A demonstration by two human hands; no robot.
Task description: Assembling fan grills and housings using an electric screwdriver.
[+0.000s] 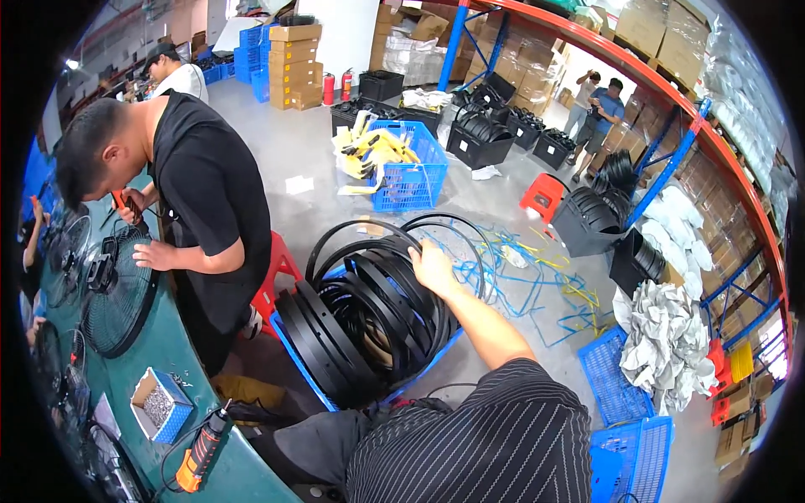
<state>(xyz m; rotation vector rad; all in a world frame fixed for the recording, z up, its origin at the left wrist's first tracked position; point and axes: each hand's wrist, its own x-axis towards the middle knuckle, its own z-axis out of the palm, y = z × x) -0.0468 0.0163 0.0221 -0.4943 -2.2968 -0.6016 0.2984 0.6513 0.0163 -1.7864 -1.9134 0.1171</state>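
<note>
My right hand (434, 268) reaches over a blue crate (285, 342) and is closed round the edge of a thin black ring (387, 225) near the top of the pile. Many black rings and wide round bands (323, 344) fill the crate, some standing on edge, others leaning and sticking out above the rim. The fingertips are partly hidden behind the hand. My right forearm comes from a striped sleeve at the lower right. My left hand is out of view.
On the green bench (243, 478) lie an orange-black electric screwdriver (201, 457) and a box of screws (159, 405). A co-worker in black (210, 168) bends over a fan grille (122, 298). A red stool (275, 277), loose straps (503, 277) and blue crates (616, 377) stand around.
</note>
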